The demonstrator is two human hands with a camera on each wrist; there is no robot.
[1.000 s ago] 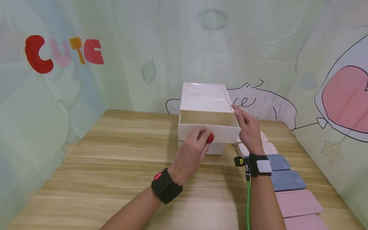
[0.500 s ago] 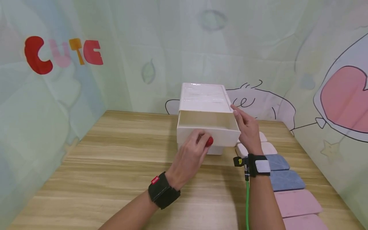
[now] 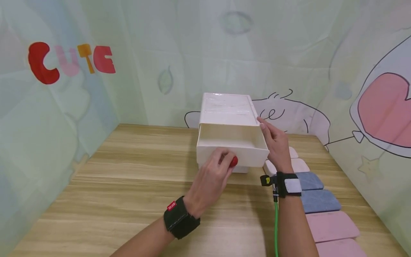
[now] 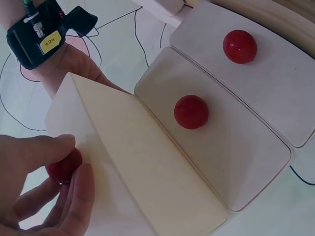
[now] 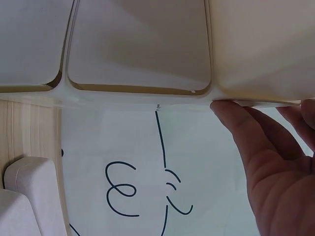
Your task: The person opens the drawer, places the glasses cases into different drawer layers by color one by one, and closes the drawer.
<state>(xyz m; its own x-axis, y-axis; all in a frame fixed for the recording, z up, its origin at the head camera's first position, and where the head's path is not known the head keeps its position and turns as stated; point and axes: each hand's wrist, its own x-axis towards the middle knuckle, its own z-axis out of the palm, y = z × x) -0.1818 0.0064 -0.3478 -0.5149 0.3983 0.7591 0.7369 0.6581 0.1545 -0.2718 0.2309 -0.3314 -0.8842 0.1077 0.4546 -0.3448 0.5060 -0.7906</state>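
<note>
A white drawer cabinet [image 3: 228,107] stands on the wooden table, its top drawer [image 3: 252,157] pulled partly out. In the head view the inside of that drawer shows bare. My left hand [image 3: 210,175] pinches the drawer's round red knob [image 3: 233,161] between thumb and fingers. Two lower drawers, each with a red knob [image 4: 191,112], are closed in the left wrist view. My right hand [image 3: 278,148] rests its extended fingers against the cabinet's right side near the top front corner. From the right wrist, a fingertip [image 5: 221,108] lies at the cabinet's side edge.
Rounded flat pads line the table's right side: white [image 3: 298,166], blue [image 3: 321,201] and pink [image 3: 332,225]. A green cable [image 3: 276,221] hangs from the right wrist strap. Printed cloth walls [image 3: 160,53] stand behind and at both sides.
The top drawer has slid farther out toward me, with my left hand moving back and slightly down on its knob. My right hand has stayed at the cabinet's side.
</note>
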